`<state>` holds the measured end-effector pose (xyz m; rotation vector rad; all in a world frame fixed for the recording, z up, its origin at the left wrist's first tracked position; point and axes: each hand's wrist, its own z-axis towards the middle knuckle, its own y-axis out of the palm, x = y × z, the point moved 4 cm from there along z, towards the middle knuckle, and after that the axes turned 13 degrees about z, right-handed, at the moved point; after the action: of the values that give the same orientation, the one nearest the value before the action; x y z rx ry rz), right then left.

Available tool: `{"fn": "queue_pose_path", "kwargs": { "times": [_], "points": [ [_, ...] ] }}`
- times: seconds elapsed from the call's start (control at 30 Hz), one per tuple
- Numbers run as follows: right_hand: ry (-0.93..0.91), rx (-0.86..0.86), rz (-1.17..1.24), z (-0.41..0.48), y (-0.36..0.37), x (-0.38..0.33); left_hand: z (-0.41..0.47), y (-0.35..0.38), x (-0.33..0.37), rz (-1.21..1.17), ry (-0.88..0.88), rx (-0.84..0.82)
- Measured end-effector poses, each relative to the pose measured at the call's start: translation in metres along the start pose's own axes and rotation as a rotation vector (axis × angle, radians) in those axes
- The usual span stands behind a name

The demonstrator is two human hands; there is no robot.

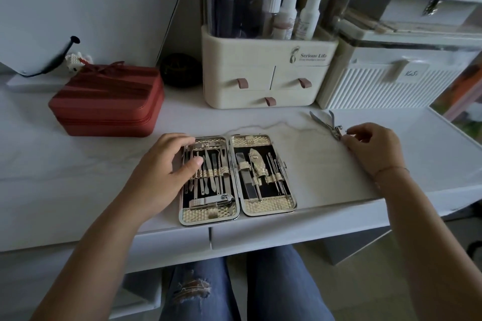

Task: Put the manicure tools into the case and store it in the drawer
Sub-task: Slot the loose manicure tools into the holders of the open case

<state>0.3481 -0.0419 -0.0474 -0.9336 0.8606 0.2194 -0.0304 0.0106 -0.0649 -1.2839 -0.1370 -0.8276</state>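
Case (263, 210) lies open flat on the white desk (78, 164), at 6 o'clock of the desk near its front edge, 2 gold-trimmed halves side by side, both lined in black and filled with steel tools under gold straps. Left half carries files, pushers and a nail clipper (211, 200) across its lower end; right half carries a wide file, scissors and several thin picks.

Left hand (161, 172) rests on the outer edge of the left half, at 9 o'clock of the case, fingers curled over the upper corner and thumb lying across the tool handles. It closes on no tool; palm pressed down, holding the case flat.

Right hand (375, 148) sits at 3 o'clock of the case, well apart from it. Fingertips pinch the jaw end of a steel cuticle nipper (326, 125), whose 2 handles splay toward 11 o'clock. Whether the nipper is lifted or touching the desk, cannot tell.

Behind, at 12 o'clock: cream organizer (266, 70) with 3 small drawers and bottles on top. At 10 o'clock: red zip pouch (107, 104). At 2 o'clock: white ribbed box (386, 88).

Below the desk edge: closed desk drawer front (287, 234), jeans-clad knees.
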Motion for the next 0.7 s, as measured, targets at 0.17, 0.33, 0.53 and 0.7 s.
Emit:
{"fn": "queue_pose_path", "kwargs": {
  "times": [0.17, 0.33, 0.53, 0.7],
  "points": [
    [0.015, 0.130, 0.091, -0.011, -0.010, 0.009, 0.000, 0.000, 0.000, 0.010, 0.004, 0.004],
    [0.043, 0.193, 0.089, -0.012, -0.011, 0.009, 0.000, 0.000, 0.000, 0.007, -0.009, -0.002],
    [0.111, 0.235, 0.057, -0.008, -0.010, 0.022, 0.000, 0.001, -0.001, 0.006, -0.004, 0.008],
    [0.157, 0.252, -0.019, -0.004, -0.007, 0.029, 0.001, 0.002, -0.002, -0.004, -0.005, 0.015]
  ]
}}
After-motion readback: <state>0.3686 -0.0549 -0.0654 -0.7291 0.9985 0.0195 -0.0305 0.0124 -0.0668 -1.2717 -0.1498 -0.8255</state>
